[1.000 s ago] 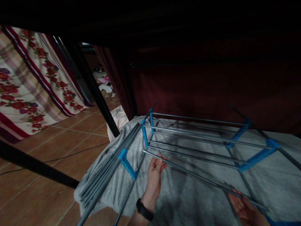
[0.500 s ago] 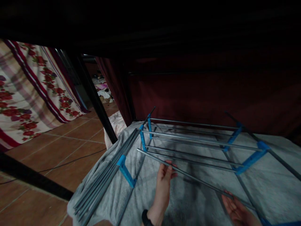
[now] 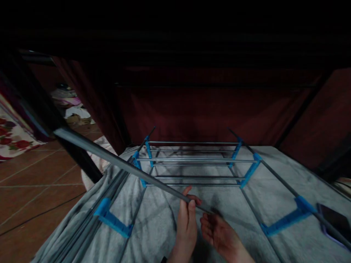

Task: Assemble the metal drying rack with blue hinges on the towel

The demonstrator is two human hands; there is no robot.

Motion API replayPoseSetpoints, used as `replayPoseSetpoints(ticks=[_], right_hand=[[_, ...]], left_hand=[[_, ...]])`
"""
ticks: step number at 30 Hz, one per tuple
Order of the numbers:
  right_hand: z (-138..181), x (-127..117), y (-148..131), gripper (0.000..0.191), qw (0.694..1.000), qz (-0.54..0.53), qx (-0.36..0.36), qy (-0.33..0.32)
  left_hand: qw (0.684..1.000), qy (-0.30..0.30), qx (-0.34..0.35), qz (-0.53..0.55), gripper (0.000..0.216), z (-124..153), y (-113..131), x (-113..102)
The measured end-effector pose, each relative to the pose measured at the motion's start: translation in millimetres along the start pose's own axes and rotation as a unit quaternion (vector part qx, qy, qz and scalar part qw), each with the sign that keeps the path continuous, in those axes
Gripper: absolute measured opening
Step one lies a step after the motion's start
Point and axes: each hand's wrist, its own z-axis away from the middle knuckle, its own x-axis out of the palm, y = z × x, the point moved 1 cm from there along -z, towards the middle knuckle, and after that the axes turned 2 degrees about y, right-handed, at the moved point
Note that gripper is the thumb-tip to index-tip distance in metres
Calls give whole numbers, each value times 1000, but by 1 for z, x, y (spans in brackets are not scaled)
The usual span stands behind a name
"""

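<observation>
A long grey metal tube slants across the view, its left end raised and close to the camera. My left hand grips it near its lower right end, thumb on top. Just right of that, my right hand has its fingers curled at the tube's far end, palm turned up. Beyond both hands lies a rack frame of grey tubes with blue plastic brackets, several crossbars joining its two sides. Nearer brackets on the left and right have no crossbar between them.
A grey blanket lies under the frame. Several loose tubes lie along the left side. A dark phone rests at the right. Black posts and a dark red curtain enclose the space; tiled floor shows at left.
The tube has swung, its left end rising toward the camera. My right hand has moved left along it, close to my left hand. The view has turned right, bringing in the phone.
</observation>
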Motion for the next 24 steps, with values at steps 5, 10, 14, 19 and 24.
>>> replayPoseSetpoints(ticks=[5, 10, 14, 19, 24], right_hand=[[2, -2, -1, 31, 998, 38, -57, 13], [-1, -20, -8, 27, 988, 1, -133, 75], [0, -24, -11, 28, 982, -45, -145, 116], [3, -24, -15, 22, 977, -59, -157, 129], [11, -20, -25, 29, 965, -48, -202, 161]], left_hand=[[982, 18, 124, -139, 51, -32, 39, -34], [928, -13, 256, -269, 32, -43, 41, -47], [872, -49, 337, -351, 33, -41, 19, -46], [794, -57, 393, -460, 31, -37, -9, -50], [749, -79, 407, -517, 31, -33, -40, -61]])
